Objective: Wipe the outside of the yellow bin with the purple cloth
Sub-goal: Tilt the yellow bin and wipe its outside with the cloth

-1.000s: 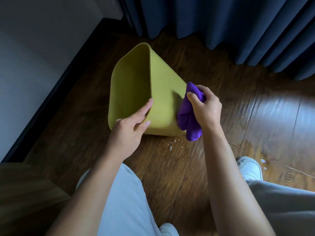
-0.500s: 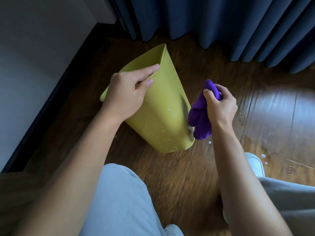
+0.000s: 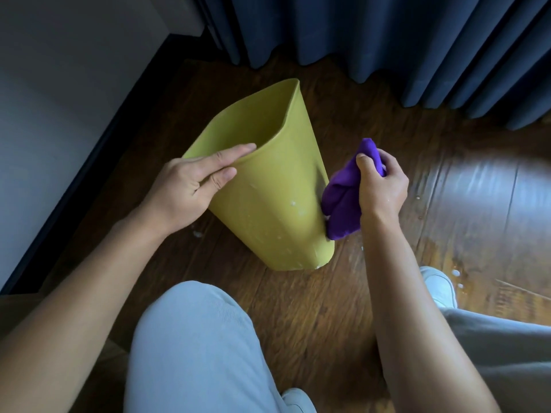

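The yellow bin (image 3: pixel 268 210) stands tilted on the wooden floor, its mouth leaning up and to the left and its base near my knees. White specks dot its near outer wall. My left hand (image 3: pixel 190 186) holds the near rim, fingers lying over the edge and thumb on the outer wall. My right hand (image 3: pixel 381 186) grips the bunched purple cloth (image 3: pixel 343 201), which touches the bin's right outer wall low down.
A grey wall with a dark skirting board (image 3: pixel 98 150) runs along the left. Blue curtains (image 3: pixel 387 40) hang at the back. White droplets (image 3: pixel 456 274) lie on the floor by my right shoe (image 3: pixel 438 284). My knees fill the bottom of the view.
The bin has turned and tipped, so its outer wall faces me instead of its mouth. My left hand went round with the rim. The cloth has stayed at the bin's right side.
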### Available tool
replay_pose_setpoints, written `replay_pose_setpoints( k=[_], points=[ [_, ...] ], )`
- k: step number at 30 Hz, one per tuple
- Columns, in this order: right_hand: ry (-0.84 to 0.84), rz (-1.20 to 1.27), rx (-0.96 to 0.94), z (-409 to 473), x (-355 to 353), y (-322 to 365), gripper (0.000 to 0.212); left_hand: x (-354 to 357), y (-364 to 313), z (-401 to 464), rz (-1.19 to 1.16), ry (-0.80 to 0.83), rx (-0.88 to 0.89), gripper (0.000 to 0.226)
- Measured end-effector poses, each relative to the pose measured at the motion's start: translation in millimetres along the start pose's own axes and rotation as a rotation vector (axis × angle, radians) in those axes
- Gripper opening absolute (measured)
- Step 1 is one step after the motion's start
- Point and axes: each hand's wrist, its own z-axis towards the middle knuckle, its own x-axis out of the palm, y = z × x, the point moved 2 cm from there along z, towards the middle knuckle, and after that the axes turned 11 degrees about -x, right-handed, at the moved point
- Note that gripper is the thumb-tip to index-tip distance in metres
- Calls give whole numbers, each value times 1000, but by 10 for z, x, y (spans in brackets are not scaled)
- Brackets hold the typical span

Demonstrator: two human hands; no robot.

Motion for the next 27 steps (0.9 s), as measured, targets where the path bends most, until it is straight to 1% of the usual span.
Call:
replay_pose_setpoints(
  k=[2, 5, 7, 10, 12, 15, 17, 18, 20, 21, 22, 27],
  points=[
    [-25, 22, 27, -14, 2, 12, 18, 39, -39, -21, 21, -53, 17, 40],
    [-42, 29, -13, 0, 0, 73, 17, 85, -68, -30, 8, -181, -5, 36],
    [-37, 14, -61, 58, -31, 147, 21, 106, -43, 3, -92, -203, -92, 37],
    [-29, -35, -104, 176, -124, 243, 25, 98, -68, 65, -296, -209, -280, 40],
    [-30, -43, -108, 225, -162, 265, 23, 106, -74, 92, -352, -240, -370, 40],
    [-26, -55, -101, 232, -169, 258, 20, 160, -106, 53, -370, -273, -475, 41],
    [-10, -65, -99, 218, -165, 240, 23, 149, -136, 20, -386, -247, -505, 45],
    [0, -67, -96, 211, -163, 238, 23, 134, -157, 11, -378, -179, -505, 50],
    [26, -70, -82, 197, -156, 251, 19, 140, -181, -17, -319, 7, -460, 57],
    [43, -75, -79, 188, -149, 272, 17, 156, -184, -39, -311, 66, -441, 58],
    [62, -81, -80, 182, -140, 307, 16, 167, -187, -66, -322, 85, -428, 57],
    [159, -86, -156, 207, -32, 555, 18, 227, -194, -120, -325, -58, -422, 53]
  ],
)
